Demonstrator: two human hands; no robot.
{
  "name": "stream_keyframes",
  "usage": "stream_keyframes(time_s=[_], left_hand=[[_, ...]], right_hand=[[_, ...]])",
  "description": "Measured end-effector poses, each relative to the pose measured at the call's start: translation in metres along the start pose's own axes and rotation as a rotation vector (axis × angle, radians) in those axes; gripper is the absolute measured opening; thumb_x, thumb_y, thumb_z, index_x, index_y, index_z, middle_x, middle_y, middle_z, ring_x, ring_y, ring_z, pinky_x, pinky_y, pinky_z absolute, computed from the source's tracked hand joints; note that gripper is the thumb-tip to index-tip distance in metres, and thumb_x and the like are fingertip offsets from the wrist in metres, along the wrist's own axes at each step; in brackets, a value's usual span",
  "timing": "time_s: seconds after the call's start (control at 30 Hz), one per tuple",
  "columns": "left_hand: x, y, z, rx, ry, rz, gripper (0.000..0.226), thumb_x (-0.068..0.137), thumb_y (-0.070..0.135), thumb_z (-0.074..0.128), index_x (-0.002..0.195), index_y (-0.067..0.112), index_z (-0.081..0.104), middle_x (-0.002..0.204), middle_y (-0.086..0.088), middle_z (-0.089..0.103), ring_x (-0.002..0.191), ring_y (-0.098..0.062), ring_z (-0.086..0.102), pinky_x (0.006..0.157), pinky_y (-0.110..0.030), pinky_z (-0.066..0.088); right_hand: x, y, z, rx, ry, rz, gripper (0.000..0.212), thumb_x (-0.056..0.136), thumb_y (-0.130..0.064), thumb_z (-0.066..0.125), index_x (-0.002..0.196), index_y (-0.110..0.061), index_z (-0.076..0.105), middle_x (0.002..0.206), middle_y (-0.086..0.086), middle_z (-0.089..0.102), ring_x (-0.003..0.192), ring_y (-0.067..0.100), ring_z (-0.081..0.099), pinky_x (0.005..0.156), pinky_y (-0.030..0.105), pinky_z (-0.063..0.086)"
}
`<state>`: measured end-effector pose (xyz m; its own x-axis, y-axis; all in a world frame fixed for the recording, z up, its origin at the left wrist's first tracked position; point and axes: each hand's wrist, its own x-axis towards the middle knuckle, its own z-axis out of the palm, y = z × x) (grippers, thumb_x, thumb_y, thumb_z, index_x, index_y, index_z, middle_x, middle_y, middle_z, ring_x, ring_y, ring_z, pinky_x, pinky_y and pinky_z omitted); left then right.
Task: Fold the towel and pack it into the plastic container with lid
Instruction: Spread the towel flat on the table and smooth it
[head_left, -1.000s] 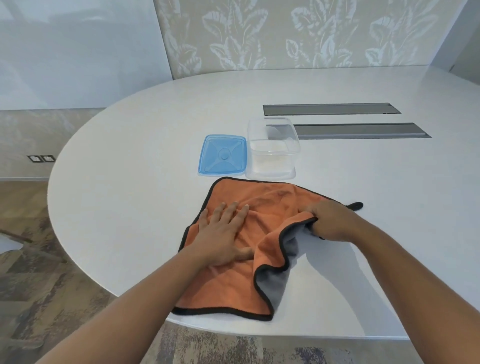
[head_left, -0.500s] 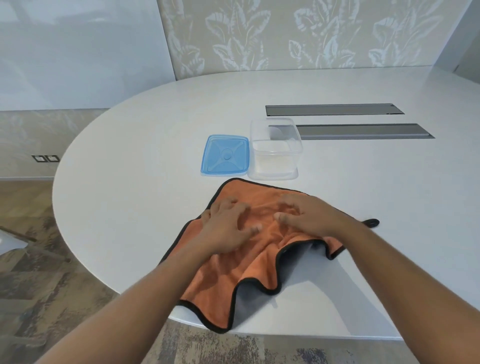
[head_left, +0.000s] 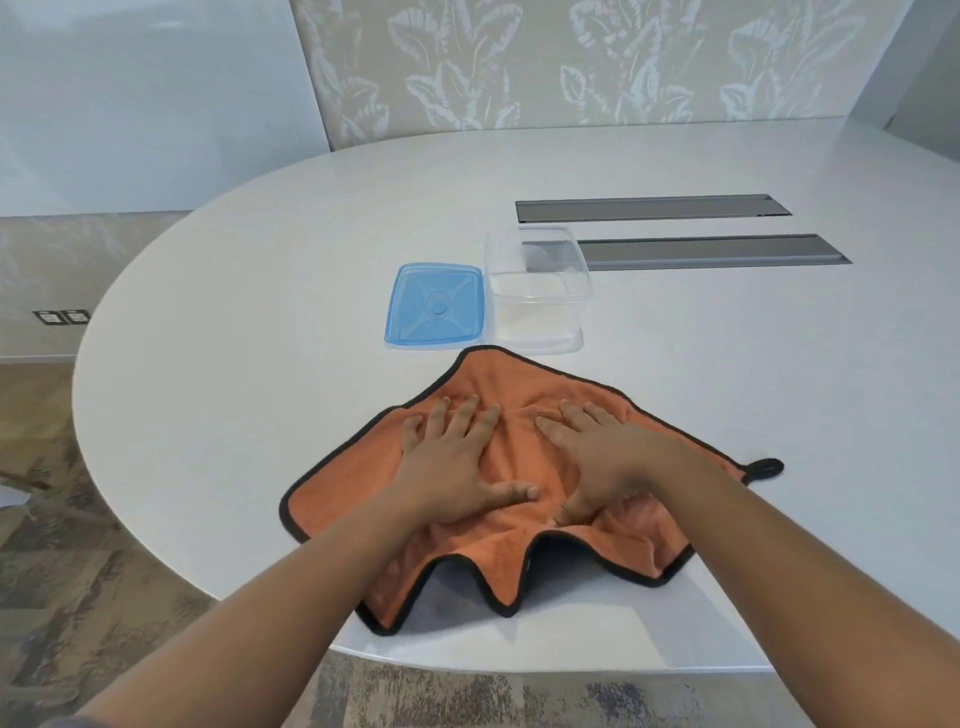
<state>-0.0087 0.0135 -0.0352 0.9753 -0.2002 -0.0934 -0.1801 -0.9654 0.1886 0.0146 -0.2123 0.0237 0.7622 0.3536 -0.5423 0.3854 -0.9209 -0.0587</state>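
Big white round table. 2 long grey slots in the top, one behind the other, far side. Wall w/ pale leaf pattern at the back. Floor brown & grey, patchy. 2 small wall sockets low on left.

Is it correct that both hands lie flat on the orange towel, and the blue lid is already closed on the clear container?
Not quite. The head view shows the blue lid lying on the table beside the open clear container, on its left. The rest holds: the left hand and right hand lie flat on the orange towel.
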Motion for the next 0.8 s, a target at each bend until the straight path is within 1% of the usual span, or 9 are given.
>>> stream_keyframes(time_s=[0.13, 0.2, 0.27, 0.3, 0.37, 0.43, 0.53, 0.7, 0.8], left_hand=[[0.013, -0.005, -0.006, -0.014, -0.015, 0.155, 0.126, 0.053, 0.111, 0.027, 0.158, 0.043, 0.012, 0.171, 0.011, 0.010, 0.157, -0.019, 0.001, 0.122, -0.057, 0.001], [0.018, -0.005, -0.009, -0.023, -0.032, 0.222, 0.125, 0.054, 0.110, 0.034, 0.158, 0.043, 0.014, 0.170, 0.013, 0.011, 0.157, -0.017, 0.001, 0.123, -0.055, 0.001], [0.021, -0.005, -0.013, -0.033, -0.038, 0.284, 0.124, 0.054, 0.107, 0.042, 0.157, 0.044, 0.015, 0.169, 0.014, 0.013, 0.157, -0.015, 0.003, 0.123, -0.052, 0.001], [0.022, -0.005, -0.015, -0.039, -0.037, 0.310, 0.124, 0.054, 0.106, 0.045, 0.157, 0.043, 0.016, 0.169, 0.015, 0.015, 0.156, -0.015, 0.004, 0.123, -0.051, 0.002], [0.021, -0.006, -0.018, -0.056, -0.024, 0.349, 0.125, 0.054, 0.104, 0.049, 0.157, 0.041, 0.018, 0.169, 0.013, 0.017, 0.156, -0.013, 0.009, 0.124, -0.050, 0.005], [0.018, -0.005, -0.017, -0.058, 0.020, 0.365, 0.121, 0.057, 0.102, 0.049, 0.156, 0.038, 0.022, 0.168, 0.012, 0.021, 0.155, -0.013, 0.013, 0.124, -0.051, 0.008], [0.011, -0.007, -0.014, -0.031, 0.087, 0.296, 0.117, 0.061, 0.104, 0.042, 0.156, 0.039, 0.022, 0.167, 0.010, 0.021, 0.154, -0.020, 0.015, 0.123, -0.055, 0.012], [0.004, -0.018, -0.014, 0.020, 0.020, 0.303, 0.127, 0.056, 0.106, 0.041, 0.160, 0.040, 0.009, 0.170, 0.006, 0.015, 0.156, -0.022, 0.008, 0.124, -0.053, 0.009], [0.006, -0.025, -0.019, 0.043, 0.030, 0.400, 0.127, 0.057, 0.104, 0.044, 0.160, 0.035, 0.018, 0.170, 0.009, 0.020, 0.156, -0.015, 0.013, 0.124, -0.046, 0.011]], right_hand=[[-0.011, -0.009, -0.014, -0.076, 0.037, 0.077, 0.125, 0.056, -0.093, 0.055, 0.160, -0.038, 0.012, 0.163, 0.001, 0.034, 0.142, 0.029, 0.043, 0.106, 0.047, 0.042], [-0.009, -0.012, -0.015, -0.132, 0.163, 0.108, 0.093, 0.065, -0.087, 0.047, 0.143, -0.035, 0.043, 0.139, -0.005, 0.059, 0.113, 0.023, 0.060, 0.084, 0.042, 0.048], [-0.002, -0.011, -0.013, -0.077, 0.371, 0.119, 0.052, 0.079, -0.072, 0.045, 0.111, -0.032, 0.053, 0.123, -0.005, 0.066, 0.097, 0.022, 0.059, 0.073, 0.039, 0.044], [0.003, -0.010, -0.009, -0.019, 0.453, 0.096, 0.044, 0.085, -0.066, 0.045, 0.110, -0.031, 0.052, 0.124, -0.004, 0.064, 0.103, 0.024, 0.060, 0.076, 0.040, 0.044], [0.013, -0.004, 0.003, 0.081, 0.478, -0.002, 0.052, 0.095, -0.059, 0.043, 0.136, -0.028, 0.049, 0.146, -0.001, 0.052, 0.134, 0.027, 0.048, 0.100, 0.045, 0.042], [0.020, 0.000, 0.020, 0.134, 0.403, -0.066, 0.065, 0.101, -0.060, 0.034, 0.159, -0.032, 0.026, 0.169, -0.001, 0.021, 0.156, 0.022, 0.014, 0.123, 0.045, 0.015], [0.029, 0.007, 0.035, 0.178, 0.388, -0.044, 0.072, 0.099, -0.069, 0.022, 0.162, -0.038, 0.008, 0.172, -0.005, -0.005, 0.157, 0.015, -0.010, 0.123, 0.043, -0.006], [0.030, 0.004, 0.033, 0.187, 0.300, 0.097, 0.089, 0.085, -0.086, 0.015, 0.160, -0.042, -0.006, 0.169, 0.002, -0.022, 0.154, 0.024, -0.023, 0.122, 0.053, -0.012], [0.026, -0.002, 0.034, 0.214, 0.270, 0.171, 0.092, 0.083, -0.088, 0.014, 0.159, -0.042, -0.011, 0.168, 0.005, -0.027, 0.153, 0.028, -0.027, 0.121, 0.058, -0.011]])
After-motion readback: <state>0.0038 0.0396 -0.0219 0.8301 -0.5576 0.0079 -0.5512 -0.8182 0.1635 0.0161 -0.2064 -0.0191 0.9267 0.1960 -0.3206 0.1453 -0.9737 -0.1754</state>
